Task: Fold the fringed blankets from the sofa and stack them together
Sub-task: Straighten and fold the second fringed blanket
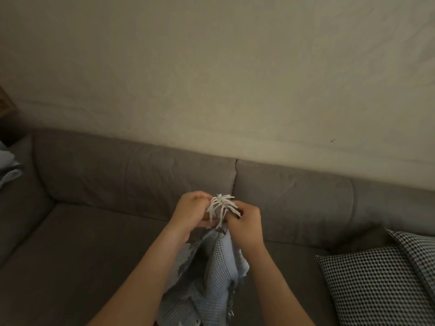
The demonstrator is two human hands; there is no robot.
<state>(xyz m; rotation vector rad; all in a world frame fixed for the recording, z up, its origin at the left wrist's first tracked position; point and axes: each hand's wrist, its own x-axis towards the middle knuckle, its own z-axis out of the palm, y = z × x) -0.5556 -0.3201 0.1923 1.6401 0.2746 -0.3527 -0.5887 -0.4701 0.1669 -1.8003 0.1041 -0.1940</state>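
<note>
A pale blue-grey fringed blanket (211, 274) hangs bunched between my forearms, above the grey sofa seat (77, 250). Its white fringe (221, 205) sticks up between my hands. My left hand (190, 211) and my right hand (246, 222) are held close together, both pinching the blanket's top edge just below the fringe. At the far left edge, on the sofa arm, lies more light blue fabric (8, 165), mostly cut off by the frame.
Two black-and-white patterned cushions (376, 281) lean at the right end of the sofa. The grey sofa back (141, 175) runs below a plain cream wall (211, 78). A dark object sits in the left corner behind the sofa arm.
</note>
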